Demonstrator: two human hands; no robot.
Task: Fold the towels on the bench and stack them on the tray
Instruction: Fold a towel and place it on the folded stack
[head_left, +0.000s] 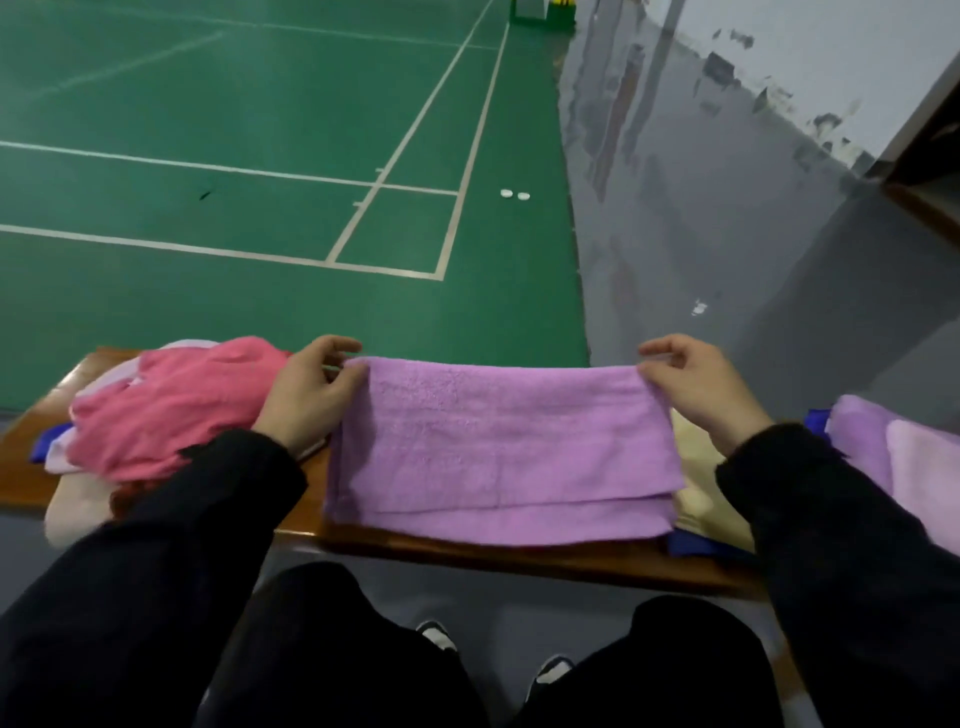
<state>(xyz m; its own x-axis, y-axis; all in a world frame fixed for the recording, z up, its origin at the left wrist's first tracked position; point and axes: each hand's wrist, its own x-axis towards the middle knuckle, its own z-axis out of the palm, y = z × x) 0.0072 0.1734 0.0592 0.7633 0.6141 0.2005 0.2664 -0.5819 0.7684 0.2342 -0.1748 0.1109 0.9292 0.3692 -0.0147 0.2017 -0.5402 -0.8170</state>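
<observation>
Towel (498, 441), lilac terry, lies doubled on the bench (519, 558). Left hand (306, 395) and right hand (701, 389) each pinch a far corner, likely to square the edges for another fold. Left sits a crumpled pink heap (171, 410); right, folded towels (893, 452).

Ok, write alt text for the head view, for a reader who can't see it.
Two hands, left and right, pinch the far corners of a purple towel folded on a wooden bench. A heap of pink towels lies to its left, folded purple towels to its right, green court floor beyond.
</observation>
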